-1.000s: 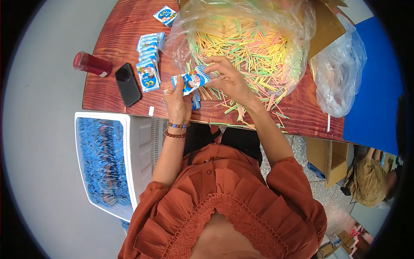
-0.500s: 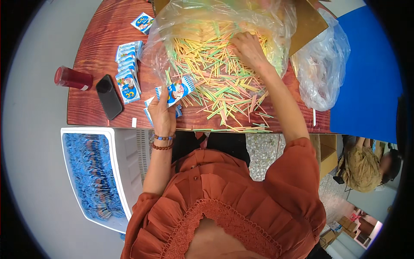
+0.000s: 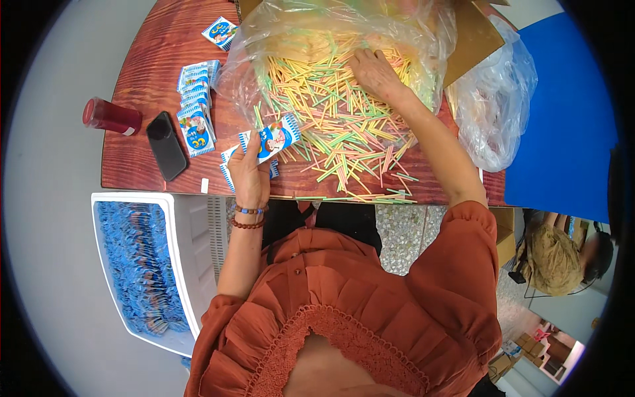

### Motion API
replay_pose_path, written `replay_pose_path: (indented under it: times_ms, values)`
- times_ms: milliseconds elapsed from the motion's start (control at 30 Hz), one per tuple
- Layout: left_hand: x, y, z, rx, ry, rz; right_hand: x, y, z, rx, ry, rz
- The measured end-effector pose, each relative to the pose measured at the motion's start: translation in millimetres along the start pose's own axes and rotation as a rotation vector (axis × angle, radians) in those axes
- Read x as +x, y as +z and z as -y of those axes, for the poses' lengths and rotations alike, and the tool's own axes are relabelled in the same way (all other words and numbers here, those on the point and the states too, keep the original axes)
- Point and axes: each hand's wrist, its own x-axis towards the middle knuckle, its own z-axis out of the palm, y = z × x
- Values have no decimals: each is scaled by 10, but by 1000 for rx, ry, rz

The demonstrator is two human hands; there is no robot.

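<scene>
My left hand [image 3: 247, 177] is closed on a small blue-and-white printed packet [image 3: 281, 137], tilted above the table's near edge. More packets of the same kind [image 3: 227, 173] lie beneath that hand. Farther right, my right hand [image 3: 378, 76] reaches into a heap of thin pastel sticks [image 3: 311, 89] in yellow, green and pink. Its fingers bend down among the sticks, and their tips are hidden; whether they grip any cannot be made out. The heap spills out of a clear plastic bag [image 3: 264, 40] onto the table.
On the wood-grain table [image 3: 149, 66], left, are a row of overlapping packets [image 3: 196, 109], one packet apart [image 3: 219, 33], a dark phone [image 3: 167, 147] and a red-lidded jar [image 3: 112, 116]. A white bin [image 3: 180, 264] holds many blue packets. Cardboard [image 3: 473, 43] and another bag [image 3: 489, 106] stand right.
My right hand has shifted slightly left within the heap of sticks, its elbow swinging a little outward. The left hand keeps the packet almost in place.
</scene>
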Motion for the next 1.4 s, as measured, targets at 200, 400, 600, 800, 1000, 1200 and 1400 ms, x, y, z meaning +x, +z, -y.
replay_pose_path:
  times_ms: [200, 400, 600, 800, 1000, 1200, 1400]
  values:
    - [6, -64, -11, -3, -5, 12, -5, -197, -22, 329, 160, 69]
    - [26, 10, -23, -12, -26, 22, 23, -304, 137, 1312, 629, 9]
    - [52, 81, 37, -57, -60, 41, -12, -322, 531, 2224, 680, -183]
    - [99, 187, 100, -118, -26, -3, 62, -862, 1185, 2313, 523, -469]
    - [73, 178, 79, -192, 18, 57, 149, -1157, 1745, 2206, 564, -747]
    - [62, 224, 73, -258, 73, 84, 214, -1142, 1992, 2103, 617, -829]
    - [104, 220, 100, -299, 146, 127, 245, -1180, 2181, 1771, 587, -755]
